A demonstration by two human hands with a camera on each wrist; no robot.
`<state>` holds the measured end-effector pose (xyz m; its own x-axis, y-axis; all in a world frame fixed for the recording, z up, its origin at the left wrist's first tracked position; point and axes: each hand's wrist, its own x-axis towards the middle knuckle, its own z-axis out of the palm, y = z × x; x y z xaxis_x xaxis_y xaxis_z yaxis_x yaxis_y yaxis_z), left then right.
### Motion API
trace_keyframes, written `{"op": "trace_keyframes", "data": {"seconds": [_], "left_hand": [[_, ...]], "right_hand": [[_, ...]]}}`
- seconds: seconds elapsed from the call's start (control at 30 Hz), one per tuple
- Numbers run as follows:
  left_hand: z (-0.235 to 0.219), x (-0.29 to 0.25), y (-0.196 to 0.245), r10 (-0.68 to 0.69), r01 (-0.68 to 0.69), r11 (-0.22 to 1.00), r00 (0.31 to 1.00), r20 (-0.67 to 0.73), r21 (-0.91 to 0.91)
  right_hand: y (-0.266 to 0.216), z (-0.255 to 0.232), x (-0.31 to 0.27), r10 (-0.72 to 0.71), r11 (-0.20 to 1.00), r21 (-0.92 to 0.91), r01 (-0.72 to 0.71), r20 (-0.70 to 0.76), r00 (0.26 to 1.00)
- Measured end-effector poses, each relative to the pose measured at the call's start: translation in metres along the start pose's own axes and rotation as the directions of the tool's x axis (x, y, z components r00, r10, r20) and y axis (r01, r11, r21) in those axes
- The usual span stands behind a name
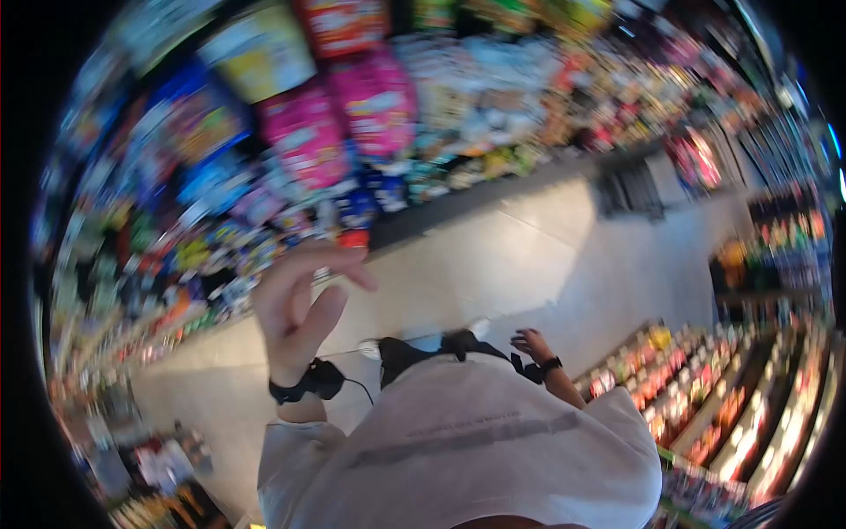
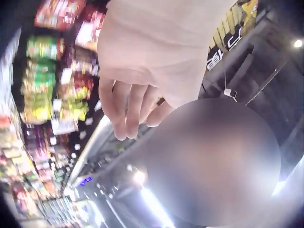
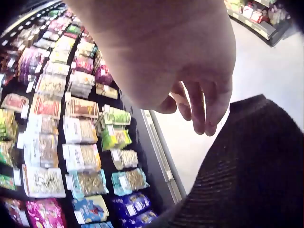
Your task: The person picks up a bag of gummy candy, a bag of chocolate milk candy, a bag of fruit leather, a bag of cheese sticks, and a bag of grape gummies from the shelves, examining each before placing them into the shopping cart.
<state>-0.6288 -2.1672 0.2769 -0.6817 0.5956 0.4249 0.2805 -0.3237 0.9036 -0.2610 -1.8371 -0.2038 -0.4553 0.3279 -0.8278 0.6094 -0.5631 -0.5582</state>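
Shop shelves [image 1: 291, 132] packed with snack bags run past your raised left hand [image 1: 295, 304], fingers loose, holding nothing. Your right hand [image 1: 531, 342] hangs relaxed and empty by your hip; only its wrist view shows nut packets [image 3: 80, 156] hanging just beside.

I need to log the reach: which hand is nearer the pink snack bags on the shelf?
Left. The left hand is raised in front of the shelving, just below the pink snack bags, fingers relaxed and holding nothing. The right hand hangs low by the hip, well away from them.
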Motion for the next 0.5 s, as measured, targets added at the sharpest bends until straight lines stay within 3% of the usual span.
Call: {"op": "trace_keyframes", "data": {"seconds": [0.03,0.1,0.13,0.2,0.23,0.27,0.33,0.4,0.47,0.5], "left_hand": [[0.039,0.016,-0.004,0.067,-0.052,0.992,0.989,0.131,-0.115],[0.119,0.053,-0.008,0.175,-0.062,0.959,0.895,0.410,-0.276],[0.160,0.085,-0.008,0.317,-0.132,0.935,0.722,0.615,-0.328],[0.234,0.127,0.001,0.409,-0.097,0.904,0.481,0.776,-0.416],[0.270,0.137,0.008,0.379,-0.004,0.904,0.467,0.799,-0.427],[0.306,0.147,0.014,0.349,0.087,0.900,0.445,0.825,-0.428],[0.367,0.166,0.011,0.384,0.119,0.882,0.379,0.842,-0.456],[0.424,0.183,0.000,0.423,0.151,0.861,0.314,0.850,-0.485],[0.477,0.203,-0.018,0.462,0.174,0.843,0.253,0.850,-0.510],[0.500,0.214,-0.027,0.479,0.171,0.839,0.223,0.849,-0.517]], "right_hand": [[0.005,-0.029,-0.013,-0.041,0.999,0.023,0.041,-0.022,0.999],[0.012,-0.080,-0.036,-0.004,0.990,0.138,0.022,-0.129,0.992],[0.025,-0.109,-0.040,0.004,0.980,0.196,0.032,-0.178,0.984],[0.050,-0.155,-0.044,0.032,0.948,0.315,0.049,-0.248,0.968],[0.040,-0.166,-0.061,0.091,0.951,0.308,-0.004,-0.270,0.958],[0.080,-0.200,-0.045,-0.146,0.981,0.089,0.172,-0.243,0.959],[0.116,-0.243,-0.032,-0.219,0.968,0.059,0.242,-0.264,0.939],[0.094,-0.252,-0.046,0.121,0.889,0.454,0.062,-0.364,0.923],[0.074,-0.241,-0.080,-0.057,0.955,0.207,0.210,-0.570,0.820],[0.074,-0.247,-0.075,0.005,0.940,0.283,0.192,-0.573,0.820]]}}
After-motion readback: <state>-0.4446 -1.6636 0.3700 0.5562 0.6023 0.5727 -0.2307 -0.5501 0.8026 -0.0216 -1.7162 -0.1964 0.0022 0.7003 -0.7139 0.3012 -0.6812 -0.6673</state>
